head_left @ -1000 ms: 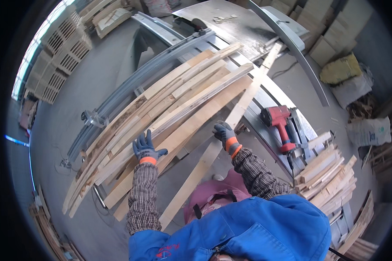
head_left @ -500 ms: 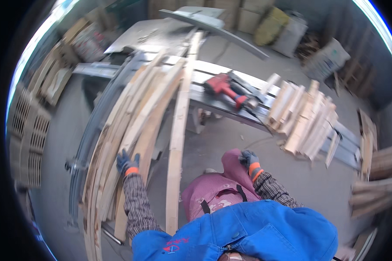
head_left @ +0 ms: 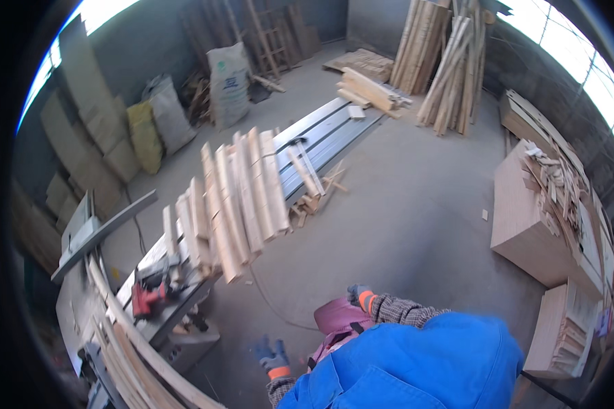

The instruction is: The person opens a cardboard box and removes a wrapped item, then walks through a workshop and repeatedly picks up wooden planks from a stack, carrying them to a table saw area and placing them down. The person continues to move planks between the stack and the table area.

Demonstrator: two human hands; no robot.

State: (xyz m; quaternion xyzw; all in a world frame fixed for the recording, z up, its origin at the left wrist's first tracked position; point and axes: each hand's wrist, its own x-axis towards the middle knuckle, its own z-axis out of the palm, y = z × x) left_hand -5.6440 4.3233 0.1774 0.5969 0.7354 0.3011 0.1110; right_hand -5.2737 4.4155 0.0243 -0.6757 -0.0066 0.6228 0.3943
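Note:
My left hand (head_left: 271, 354), in a grey-blue glove with an orange cuff, is held low in front of me. It is smeared by motion, but its fingers are spread and nothing is in them. Long wooden strips (head_left: 133, 358) lie to its left, apart from it. My right hand (head_left: 358, 294), gloved the same way, hangs beside my pink-covered leg (head_left: 335, 316); its fingers are turned away and blurred. A red power tool (head_left: 147, 300) rests on the metal bench, near a row of short wooden pieces (head_left: 235, 198).
The slatted metal bench (head_left: 334, 129) runs diagonally to the far right, with a stack of wood (head_left: 372, 91) at its end. Sacks (head_left: 228, 85) stand by the wall. Tall wooden pieces (head_left: 419, 48) lean at the back. A large box (head_left: 525, 225) with offcuts on it stands right.
My view has swung to the right, bringing the bench's far end and the box into sight. My left hand has come off the long strips. My right hand stays near my leg.

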